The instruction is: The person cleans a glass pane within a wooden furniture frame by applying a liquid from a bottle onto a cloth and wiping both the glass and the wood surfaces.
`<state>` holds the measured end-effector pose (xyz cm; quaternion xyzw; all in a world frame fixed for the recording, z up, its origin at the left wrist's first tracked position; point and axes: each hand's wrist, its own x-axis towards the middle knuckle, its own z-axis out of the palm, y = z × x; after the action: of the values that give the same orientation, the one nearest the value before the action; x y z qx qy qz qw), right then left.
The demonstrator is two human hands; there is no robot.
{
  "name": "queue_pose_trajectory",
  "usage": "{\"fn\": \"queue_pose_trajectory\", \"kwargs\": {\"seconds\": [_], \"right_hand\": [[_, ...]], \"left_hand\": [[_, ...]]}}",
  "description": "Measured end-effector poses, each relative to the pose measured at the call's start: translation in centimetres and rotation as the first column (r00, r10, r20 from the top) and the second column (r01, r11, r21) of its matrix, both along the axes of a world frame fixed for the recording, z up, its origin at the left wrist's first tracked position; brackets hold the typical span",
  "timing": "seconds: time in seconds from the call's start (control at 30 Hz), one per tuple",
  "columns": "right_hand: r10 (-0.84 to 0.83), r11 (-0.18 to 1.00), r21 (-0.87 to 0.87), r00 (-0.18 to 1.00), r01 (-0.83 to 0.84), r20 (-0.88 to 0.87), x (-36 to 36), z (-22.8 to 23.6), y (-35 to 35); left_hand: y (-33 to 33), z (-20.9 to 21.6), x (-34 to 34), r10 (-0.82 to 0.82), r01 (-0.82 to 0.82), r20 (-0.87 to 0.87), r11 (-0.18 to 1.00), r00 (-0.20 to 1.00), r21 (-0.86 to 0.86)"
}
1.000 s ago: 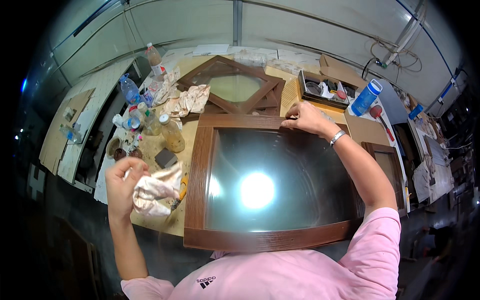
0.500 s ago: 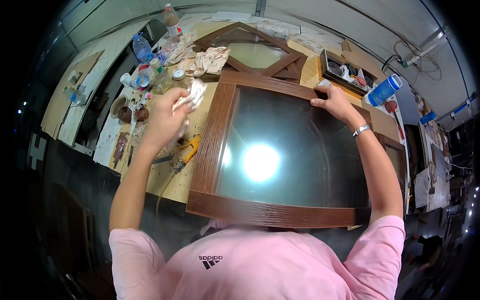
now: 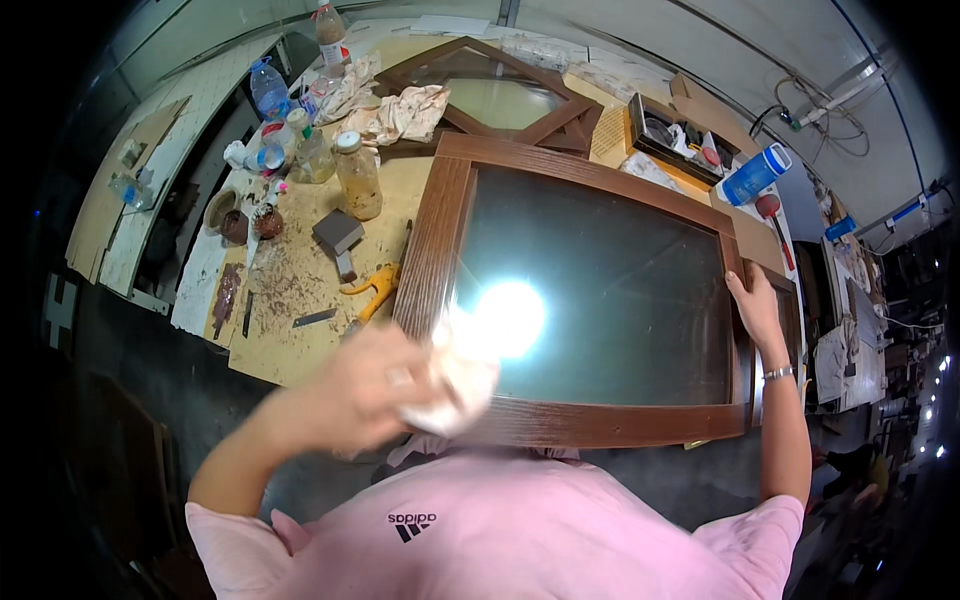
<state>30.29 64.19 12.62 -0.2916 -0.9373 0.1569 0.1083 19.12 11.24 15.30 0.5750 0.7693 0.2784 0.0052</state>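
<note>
A brown wood-framed glass door [image 3: 590, 424] lies on the workbench in front of me, a bright lamp glaring in its glass pane [image 3: 610, 250]. Blurred by motion, my left hand [image 3: 350, 385] is closed round a crumpled whitish cloth [image 3: 462, 385] over the frame's near left corner. Whether the cloth touches the wood I cannot tell. My right hand [image 3: 757, 305] grips the right side of the frame, thumb on top and fingers over the outer edge. Left of the door lie an orange-handled air blow gun [image 3: 378, 290] and a dark grey block [image 3: 339, 232].
A glass jar [image 3: 358, 180], bottles, small pots and stained rags [image 3: 400, 115] crowd the bench's left side. More wooden frames [image 3: 470, 60] lie behind the door. At the back right are a tray of tools [image 3: 650, 130] and a blue bottle [image 3: 755, 175].
My left hand has swung down with the cloth, from above the bench's left to the frame's near left corner. My right hand has moved from the far edge to the right side.
</note>
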Motion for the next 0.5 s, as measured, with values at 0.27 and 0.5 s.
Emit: {"fn": "queue_pose_trajectory", "kwargs": {"seconds": [0.27,0.5], "right_hand": [[-0.126,0.992,0.020,0.992,0.126,0.011,1.7,-2.8,0.0],[-0.082,0.997,-0.016,0.994,0.081,-0.076,1.4,-3.0,0.5]], "left_hand": [[1.9,1.7,-0.6,-0.060,0.065,-0.166,0.998,0.984,0.026],[6.7,0.9,-1.5,-0.155,0.173,-0.084,0.944,0.984,0.281]]}}
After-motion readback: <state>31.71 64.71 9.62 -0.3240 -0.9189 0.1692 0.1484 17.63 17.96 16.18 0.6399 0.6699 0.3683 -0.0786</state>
